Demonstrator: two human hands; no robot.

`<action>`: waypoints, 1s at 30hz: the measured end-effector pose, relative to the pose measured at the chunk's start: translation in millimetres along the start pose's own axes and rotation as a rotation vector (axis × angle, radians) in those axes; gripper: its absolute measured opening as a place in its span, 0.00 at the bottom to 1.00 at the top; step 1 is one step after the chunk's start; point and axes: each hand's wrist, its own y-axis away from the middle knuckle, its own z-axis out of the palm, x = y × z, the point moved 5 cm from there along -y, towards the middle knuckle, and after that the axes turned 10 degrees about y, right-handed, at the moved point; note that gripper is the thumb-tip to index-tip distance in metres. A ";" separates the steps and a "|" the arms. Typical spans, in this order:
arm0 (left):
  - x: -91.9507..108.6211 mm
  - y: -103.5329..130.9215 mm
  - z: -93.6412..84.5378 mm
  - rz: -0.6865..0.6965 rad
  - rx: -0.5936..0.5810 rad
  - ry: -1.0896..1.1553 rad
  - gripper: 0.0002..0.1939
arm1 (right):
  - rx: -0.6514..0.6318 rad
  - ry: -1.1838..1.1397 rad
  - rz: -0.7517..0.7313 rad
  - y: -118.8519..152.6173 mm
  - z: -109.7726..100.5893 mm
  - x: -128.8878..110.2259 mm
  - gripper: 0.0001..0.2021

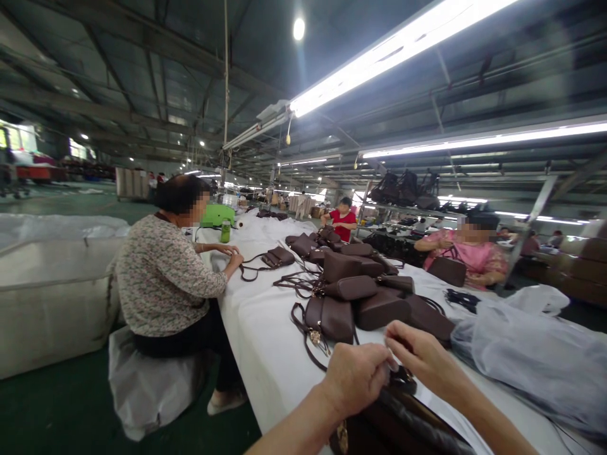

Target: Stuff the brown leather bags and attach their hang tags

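Note:
Just above a dark brown handbag (403, 420) at the bottom of the view, my left hand (355, 376) and my right hand (420, 354) meet at the fingertips. Both are closed in a pinch. Whatever lies between the fingers is too small and hidden to name. A dark strap end or fitting (403, 382) shows right below them. Beyond my left hand lies a brown handbag with a gold charm (315, 337) and a looped strap. More brown handbags (351, 287) are heaped past my fingers.
A white-covered table (265, 328) runs away from me. At its left sits a co-worker (171, 278), hands by a small brown bag (278, 256). Another person in pink (484, 253) handles a bag at right. A clear plastic bag (535, 347) lies right; a green bottle (225, 231) stands farther off.

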 end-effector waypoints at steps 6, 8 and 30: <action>-12.5 -0.6 -3.6 -0.126 0.078 0.179 0.13 | -0.091 -0.304 0.170 -0.4 6.4 6.5 0.14; -16.3 -1.4 -4.6 -0.153 0.105 0.240 0.12 | -0.152 -0.386 0.210 1.0 6.7 4.4 0.17; -10.8 13.5 5.4 -0.093 -0.375 -0.059 0.15 | 0.498 0.002 0.187 -22.0 -56.7 -39.8 0.17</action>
